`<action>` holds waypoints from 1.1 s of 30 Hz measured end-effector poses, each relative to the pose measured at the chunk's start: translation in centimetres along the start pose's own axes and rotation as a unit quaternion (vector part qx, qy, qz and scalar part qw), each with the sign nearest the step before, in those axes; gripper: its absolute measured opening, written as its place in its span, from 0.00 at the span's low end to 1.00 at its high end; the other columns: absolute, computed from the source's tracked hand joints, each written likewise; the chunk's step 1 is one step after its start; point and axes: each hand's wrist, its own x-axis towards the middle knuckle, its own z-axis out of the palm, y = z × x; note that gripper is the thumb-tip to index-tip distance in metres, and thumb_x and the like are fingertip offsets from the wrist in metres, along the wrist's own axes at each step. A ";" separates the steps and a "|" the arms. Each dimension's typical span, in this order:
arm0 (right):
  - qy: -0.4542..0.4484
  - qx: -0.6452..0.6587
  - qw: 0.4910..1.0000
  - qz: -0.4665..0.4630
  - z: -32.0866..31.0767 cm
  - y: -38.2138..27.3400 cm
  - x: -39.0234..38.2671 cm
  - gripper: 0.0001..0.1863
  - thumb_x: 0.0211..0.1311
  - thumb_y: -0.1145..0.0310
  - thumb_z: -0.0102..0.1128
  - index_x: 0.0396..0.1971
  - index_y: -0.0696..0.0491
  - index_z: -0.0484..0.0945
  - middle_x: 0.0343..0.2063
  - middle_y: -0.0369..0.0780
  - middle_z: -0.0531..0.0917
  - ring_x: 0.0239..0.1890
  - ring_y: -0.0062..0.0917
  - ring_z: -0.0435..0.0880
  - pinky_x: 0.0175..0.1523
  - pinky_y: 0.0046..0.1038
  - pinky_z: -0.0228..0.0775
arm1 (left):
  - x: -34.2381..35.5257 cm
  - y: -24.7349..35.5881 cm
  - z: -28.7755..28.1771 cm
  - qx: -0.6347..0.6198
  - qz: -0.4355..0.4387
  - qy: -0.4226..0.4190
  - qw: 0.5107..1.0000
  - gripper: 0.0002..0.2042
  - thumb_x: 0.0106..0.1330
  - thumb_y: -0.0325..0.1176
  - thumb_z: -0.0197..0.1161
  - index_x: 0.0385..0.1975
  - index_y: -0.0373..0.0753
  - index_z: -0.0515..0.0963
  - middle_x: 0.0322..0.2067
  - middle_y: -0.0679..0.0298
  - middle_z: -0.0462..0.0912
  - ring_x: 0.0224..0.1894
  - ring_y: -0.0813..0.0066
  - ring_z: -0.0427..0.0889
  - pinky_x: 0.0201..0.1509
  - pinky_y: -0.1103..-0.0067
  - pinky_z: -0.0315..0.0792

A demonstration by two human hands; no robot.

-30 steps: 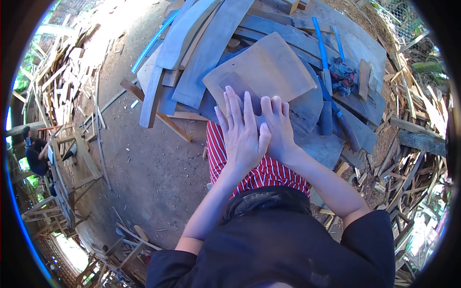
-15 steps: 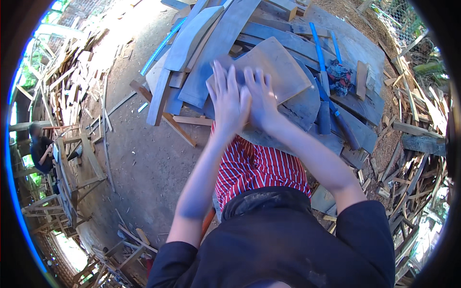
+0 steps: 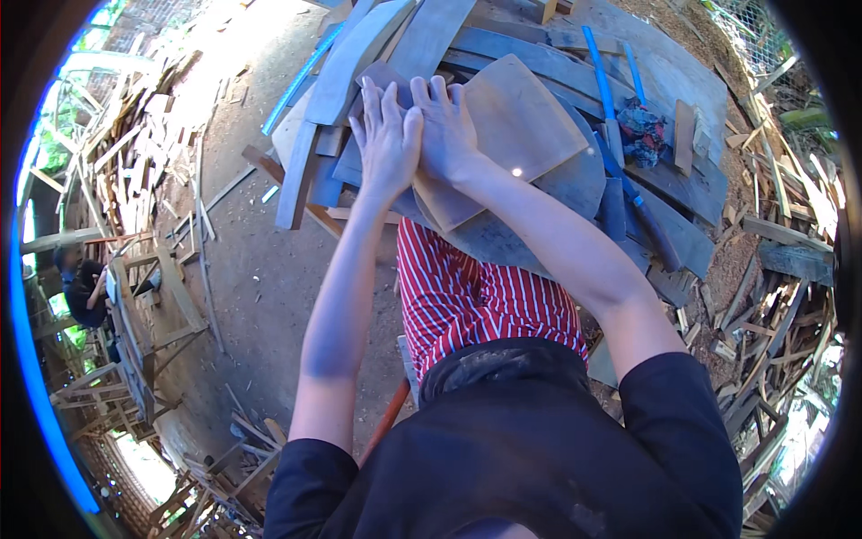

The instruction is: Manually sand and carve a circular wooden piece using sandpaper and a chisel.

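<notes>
Over the board's left side, hands: the left hand (image 3: 388, 148) and right hand (image 3: 444, 130) lie flat next to each other, touching or nearly so.
Grip: both open, fingers extended, closed around nothing; how hard they press, I cannot tell.
Sheet: a thin brown sheet (image 3: 383, 72) lies under the fingers, one corner showing past the fingertips, seemingly beyond the board's edge.
Board: the tan board (image 3: 530, 121) lies tilted to the view over the lap, its right part bare and its left part covered.
Progress: with sheet and hands in place, work on the board looks under way, not finished; how much of the face is done or left, I cannot tell.
Slab: a rounded grey slab (image 3: 575, 186) sits beneath the board, above the striped trousers (image 3: 494, 292).
Tools: blue handles (image 3: 595, 76) and a dark, red-flecked bundle (image 3: 642, 139) lie to the right.
Planks: a curved plank (image 3: 359, 63) lies beyond the left hand.
Far left: another person (image 3: 83, 292) is by a wooden frame (image 3: 135, 328).
</notes>
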 end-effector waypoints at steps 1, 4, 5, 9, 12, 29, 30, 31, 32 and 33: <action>0.000 0.001 1.000 0.002 0.1 0.1 -0.9 0.23 0.58 0.60 0.53 0.55 0.44 0.73 0.48 0.41 0.69 0.51 0.35 0.64 0.53 0.38 0.55 | -1.1 0.2 0.6 0.001 0.001 -0.002 1.000 0.30 0.72 0.47 0.44 0.68 0.33 0.56 0.73 0.45 0.40 0.76 0.54 0.40 0.73 0.51 0.33; -0.008 0.052 0.998 -0.036 -2.7 -1.0 -6.8 0.29 0.58 0.60 0.53 0.62 0.43 0.68 0.49 0.41 0.68 0.52 0.35 0.64 0.55 0.40 0.55 | -7.8 2.5 1.0 -0.041 0.006 0.013 0.999 0.31 0.71 0.45 0.45 0.68 0.32 0.54 0.72 0.41 0.39 0.75 0.46 0.38 0.73 0.50 0.34; -0.028 0.077 0.995 -0.050 -4.2 -1.2 -8.8 0.30 0.58 0.59 0.52 0.64 0.43 0.66 0.49 0.41 0.68 0.52 0.35 0.64 0.55 0.40 0.55 | -10.3 3.7 0.6 -0.026 0.008 0.011 1.000 0.32 0.70 0.45 0.45 0.68 0.31 0.53 0.72 0.39 0.39 0.75 0.44 0.37 0.73 0.49 0.34; -0.092 0.061 0.993 -0.045 -6.1 -1.2 -12.2 0.31 0.57 0.59 0.52 0.63 0.43 0.66 0.49 0.42 0.68 0.52 0.36 0.64 0.56 0.41 0.55 | -13.6 5.7 1.1 -0.023 -0.005 0.001 1.000 0.35 0.68 0.47 0.47 0.69 0.31 0.51 0.72 0.40 0.36 0.75 0.44 0.34 0.73 0.49 0.33; 0.010 0.055 0.998 -0.040 -5.1 -1.3 -8.3 0.27 0.56 0.59 0.53 0.59 0.44 0.70 0.47 0.41 0.68 0.51 0.36 0.64 0.55 0.41 0.55 | -9.6 3.9 0.5 -0.064 0.013 0.042 0.997 0.34 0.69 0.47 0.44 0.69 0.32 0.51 0.72 0.43 0.40 0.75 0.47 0.37 0.73 0.49 0.31; -0.070 0.074 0.995 -0.004 -6.3 -0.4 -11.6 0.27 0.56 0.57 0.53 0.58 0.45 0.70 0.47 0.42 0.68 0.51 0.38 0.64 0.57 0.44 0.54 | -11.5 5.9 1.3 -0.006 0.041 0.020 0.999 0.32 0.68 0.45 0.47 0.69 0.35 0.54 0.71 0.41 0.43 0.74 0.43 0.41 0.72 0.47 0.35; -0.046 0.026 0.999 -0.003 -5.6 -0.6 -10.0 0.26 0.55 0.57 0.53 0.56 0.45 0.71 0.47 0.43 0.68 0.52 0.39 0.64 0.55 0.45 0.54 | -10.2 5.0 1.3 -0.020 0.051 0.030 0.998 0.32 0.68 0.45 0.46 0.69 0.35 0.54 0.71 0.41 0.43 0.74 0.43 0.41 0.72 0.47 0.34; -0.041 0.021 0.999 -0.004 -4.8 0.1 -8.1 0.26 0.55 0.57 0.53 0.56 0.45 0.72 0.47 0.43 0.68 0.52 0.38 0.64 0.55 0.45 0.54 | -8.0 4.4 1.3 -0.017 0.061 0.034 0.997 0.32 0.68 0.46 0.46 0.69 0.35 0.54 0.72 0.43 0.44 0.74 0.45 0.42 0.71 0.47 0.35; -0.033 0.018 0.999 -0.004 -3.6 0.9 -6.0 0.25 0.55 0.58 0.53 0.55 0.45 0.72 0.48 0.43 0.68 0.53 0.38 0.64 0.54 0.44 0.54 | -5.1 3.3 1.3 -0.010 0.073 0.038 0.997 0.32 0.68 0.46 0.47 0.69 0.36 0.54 0.72 0.44 0.45 0.74 0.46 0.43 0.71 0.47 0.35; -0.038 -0.003 0.999 0.017 -2.4 1.0 -3.9 0.24 0.56 0.59 0.53 0.55 0.45 0.72 0.48 0.43 0.68 0.54 0.38 0.63 0.54 0.44 0.54 | -2.4 2.0 1.5 -0.012 0.075 0.031 0.997 0.32 0.68 0.47 0.47 0.68 0.36 0.55 0.72 0.45 0.46 0.74 0.47 0.44 0.71 0.47 0.36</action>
